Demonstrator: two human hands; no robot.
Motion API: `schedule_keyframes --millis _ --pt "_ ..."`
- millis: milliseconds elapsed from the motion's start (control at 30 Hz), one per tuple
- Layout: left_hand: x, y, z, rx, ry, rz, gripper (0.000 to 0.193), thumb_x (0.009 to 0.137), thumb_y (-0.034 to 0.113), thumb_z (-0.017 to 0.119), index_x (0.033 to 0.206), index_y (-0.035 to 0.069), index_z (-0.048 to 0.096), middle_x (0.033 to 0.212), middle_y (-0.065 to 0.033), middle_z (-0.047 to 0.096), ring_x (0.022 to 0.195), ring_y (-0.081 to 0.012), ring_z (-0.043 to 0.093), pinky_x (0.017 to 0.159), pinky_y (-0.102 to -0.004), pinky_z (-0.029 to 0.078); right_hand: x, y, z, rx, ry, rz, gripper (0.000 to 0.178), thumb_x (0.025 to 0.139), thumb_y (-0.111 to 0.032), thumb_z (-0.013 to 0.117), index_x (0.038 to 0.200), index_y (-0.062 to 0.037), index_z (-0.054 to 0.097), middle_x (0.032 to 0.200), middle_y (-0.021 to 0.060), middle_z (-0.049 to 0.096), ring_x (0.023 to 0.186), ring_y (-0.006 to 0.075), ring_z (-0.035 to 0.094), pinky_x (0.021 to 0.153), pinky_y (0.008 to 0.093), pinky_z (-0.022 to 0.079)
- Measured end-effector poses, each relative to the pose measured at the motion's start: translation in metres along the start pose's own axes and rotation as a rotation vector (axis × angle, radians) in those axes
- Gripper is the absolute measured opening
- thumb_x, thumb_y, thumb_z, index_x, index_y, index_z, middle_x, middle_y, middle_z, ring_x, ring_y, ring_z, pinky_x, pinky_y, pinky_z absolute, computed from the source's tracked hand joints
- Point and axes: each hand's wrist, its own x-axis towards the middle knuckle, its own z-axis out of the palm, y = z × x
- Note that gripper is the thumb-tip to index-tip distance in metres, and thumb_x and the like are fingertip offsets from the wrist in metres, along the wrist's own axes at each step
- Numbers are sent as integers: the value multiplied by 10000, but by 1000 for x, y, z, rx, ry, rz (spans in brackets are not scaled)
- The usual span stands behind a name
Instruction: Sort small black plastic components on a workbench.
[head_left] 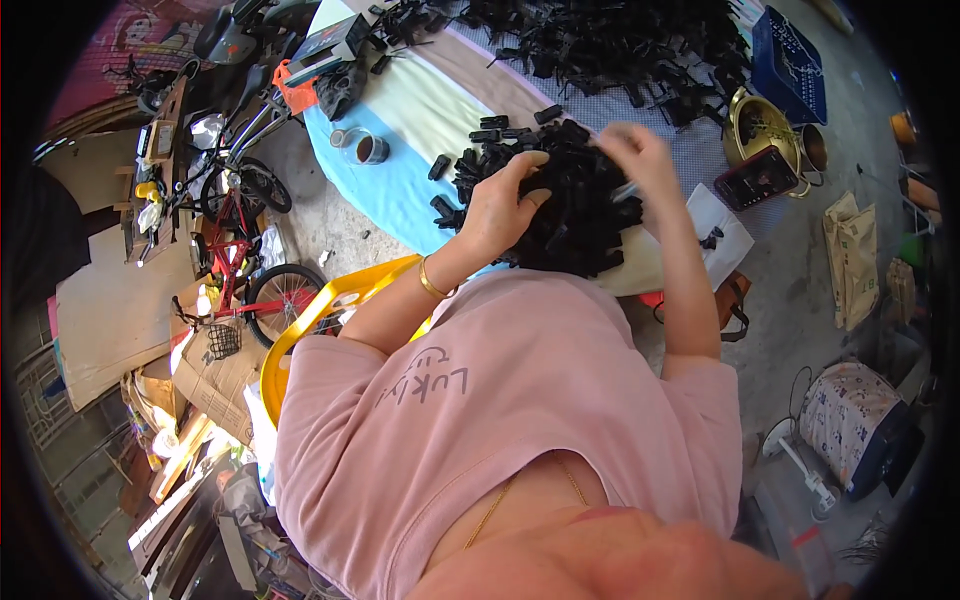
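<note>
A heap of small black plastic pieces (575,215) lies on the cloth-covered table right in front of me. Over its left side my left hand (503,208) is bent, thumb and fingers curled around something dark that blends into the heap. My right hand (642,160) is at the heap's right edge, smeared by motion; its fingers do not show clearly. Something pale shows just below its fingers, too blurred to name. Several loose black pieces lie along the heap's far and left edges.
Farther back spreads a larger mass of black pieces (620,50). A cup of dark drink (371,150) stands to the left. On the right are a phone (756,180), a brass-coloured pot (750,125) and a blue basket (785,65). A yellow chair (280,365) is beside me.
</note>
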Motion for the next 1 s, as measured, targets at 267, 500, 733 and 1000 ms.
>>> schedule_keyframes --millis 267,500,733,1000 --pt "3 -8 6 197 -118 193 285 683 65 659 958 48 588 990 -97 594 1023 -302 504 885 -368 410 101 89 -75 -839 614 197 385 696 -350 618 917 -37 644 880 169 636 837 333 605 751 398 475" --pt "8 -11 -4 -99 -94 13 313 733 63 640 1031 28 552 1036 -102 578 1033 -265 516 895 -334 409 71 57 -56 -720 579 -4 292 691 -304 658 870 -74 662 828 135 648 767 278 625 687 353 486" --pt "25 -2 -8 -1018 -434 -246 483 777 146 651 1192 -5 454 1150 -113 527 1084 -196 502 936 -313 389 -22 -32 -16 358 -253 28 250 753 -54 631 986 27 590 803 16 609 698 77 561 668 204 454" --pt "25 4 -18 -1261 -705 -390 269 698 58 709 894 14 529 905 -79 602 918 -197 589 815 -282 455 -54 -67 -2 318 -423 -107 198 771 8 609 966 33 591 784 36 618 718 84 588 627 191 467"
